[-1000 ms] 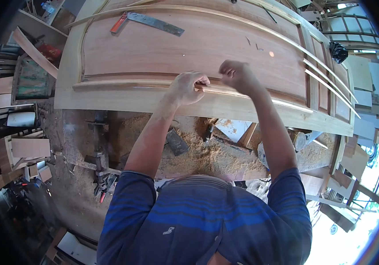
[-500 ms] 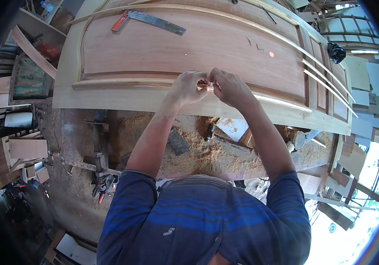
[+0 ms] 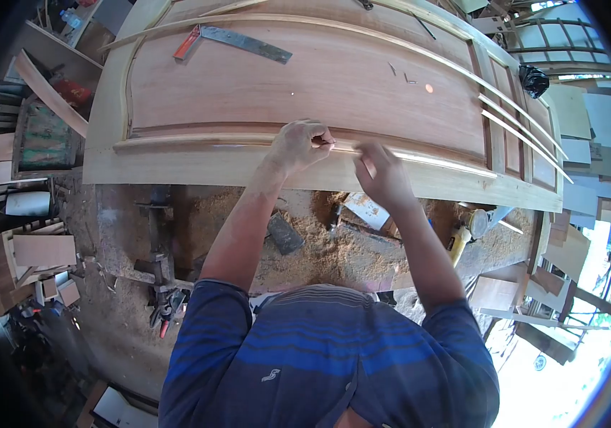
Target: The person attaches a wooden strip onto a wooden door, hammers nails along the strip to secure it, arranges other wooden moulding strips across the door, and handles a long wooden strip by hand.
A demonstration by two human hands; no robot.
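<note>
My left hand (image 3: 301, 145) is closed in a pinch over the near moulding strip (image 3: 198, 140) of a wooden panelled door (image 3: 248, 93). What its fingers pinch is too small to make out. Just to the right, my right hand (image 3: 382, 175) is smeared by motion, with its fingers blurred near the strip and the door's near edge. A square with a red handle (image 3: 245, 44) lies on the far left of the panel. Small dark metal pieces (image 3: 407, 78) rest on the panel to the right.
Long thin wood strips (image 3: 526, 127) cross the door's right end. Below the door is a bench with sawdust (image 3: 320, 250), a dark block (image 3: 285, 233), a clamp (image 3: 159, 242) and a yellow-handled tool (image 3: 459, 242). A black bag (image 3: 534, 81) sits at the far right.
My right hand first came in to meet my left hand, then moved away right and toward my body. My left hand stays pinched at the strip. The view has shifted slightly.
</note>
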